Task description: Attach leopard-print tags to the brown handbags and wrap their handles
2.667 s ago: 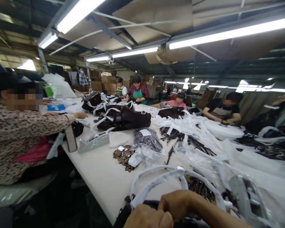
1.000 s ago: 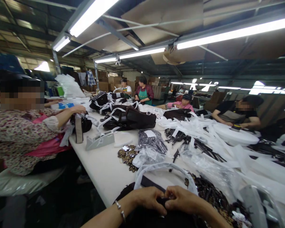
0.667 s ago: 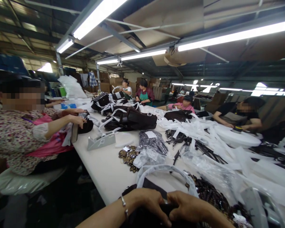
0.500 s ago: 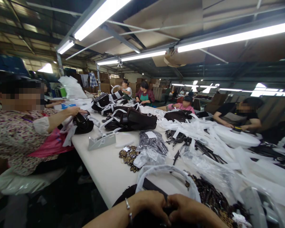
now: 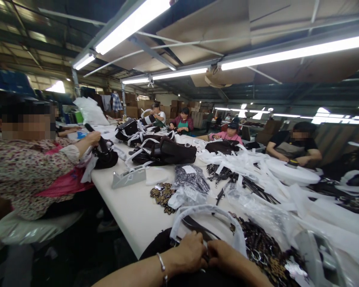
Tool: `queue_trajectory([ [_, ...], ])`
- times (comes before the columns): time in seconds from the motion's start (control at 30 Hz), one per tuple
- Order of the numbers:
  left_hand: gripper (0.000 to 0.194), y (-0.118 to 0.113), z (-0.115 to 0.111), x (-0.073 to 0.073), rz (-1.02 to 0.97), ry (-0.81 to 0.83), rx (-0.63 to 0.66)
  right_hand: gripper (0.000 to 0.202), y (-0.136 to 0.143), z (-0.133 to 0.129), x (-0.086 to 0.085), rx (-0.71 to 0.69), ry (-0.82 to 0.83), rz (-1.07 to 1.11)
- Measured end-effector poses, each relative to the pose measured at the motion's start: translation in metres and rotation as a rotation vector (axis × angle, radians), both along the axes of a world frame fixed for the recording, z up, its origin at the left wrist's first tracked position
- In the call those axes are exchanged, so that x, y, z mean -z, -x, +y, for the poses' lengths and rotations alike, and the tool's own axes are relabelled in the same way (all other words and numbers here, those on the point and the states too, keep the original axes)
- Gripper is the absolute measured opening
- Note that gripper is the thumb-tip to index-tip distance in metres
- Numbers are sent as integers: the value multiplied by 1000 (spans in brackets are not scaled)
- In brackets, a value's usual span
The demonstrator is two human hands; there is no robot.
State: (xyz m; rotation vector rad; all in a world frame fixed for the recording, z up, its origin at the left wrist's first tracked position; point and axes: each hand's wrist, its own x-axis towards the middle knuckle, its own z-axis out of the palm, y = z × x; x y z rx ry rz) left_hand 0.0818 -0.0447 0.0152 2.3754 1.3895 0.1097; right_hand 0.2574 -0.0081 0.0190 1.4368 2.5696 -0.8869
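At the bottom centre, my left hand [image 5: 193, 249], with a silver bracelet at its wrist, has its fingers curled at the top of a dark bag [image 5: 158, 244]. My right hand [image 5: 223, 253] meets it there, fingers also bent. What the fingertips pinch is hidden between the hands. A dark strap [image 5: 197, 225] runs up and left from my left hand. Behind both hands arches a bag handle wrapped in white material [image 5: 241, 235]. To the right lies a pile of dark chains and rings [image 5: 260, 249].
A white table [image 5: 116, 207] bears a grey tape dispenser [image 5: 130, 176], a bag of dark parts [image 5: 191, 179], leopard-patterned pieces [image 5: 162, 197], wrapped dark bags [image 5: 167, 150] and white strips. Another dispenser [image 5: 320, 255] stands at right. A person [image 5: 32, 167] sits at left; others work farther back.
Both hands have risen slightly and drawn closer together, with my left hand's fingers more curled. The dark strap now shows more. The person at left has raised a dark strip.
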Motion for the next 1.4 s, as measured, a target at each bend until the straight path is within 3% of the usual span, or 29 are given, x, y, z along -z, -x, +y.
queue_trajectory([
  [0.17,41,-1,5,4,2,31,22,37,1,-4,-3,35,-30,30],
  [0.4,33,10,7,4,-46,65,61,22,0,-7,-16,19,4,-111],
  [0.6,32,28,14,-3,-128,36,49,40,4,-13,-33,-23,-34,-45],
  [0.7,37,34,14,4,-102,39,39,37,12,-15,-25,-27,-68,-139],
  [0.8,30,34,6,17,-60,27,18,35,17,-15,-5,-19,-113,-132],
  [1.03,38,27,-7,32,-46,-77,-51,60,9,-15,31,43,-281,43],
  [1.17,40,26,-8,31,-39,-153,-29,62,9,-16,34,53,-327,53],
  [1.4,40,24,-5,36,12,-200,-19,43,22,-12,18,19,-375,16],
])
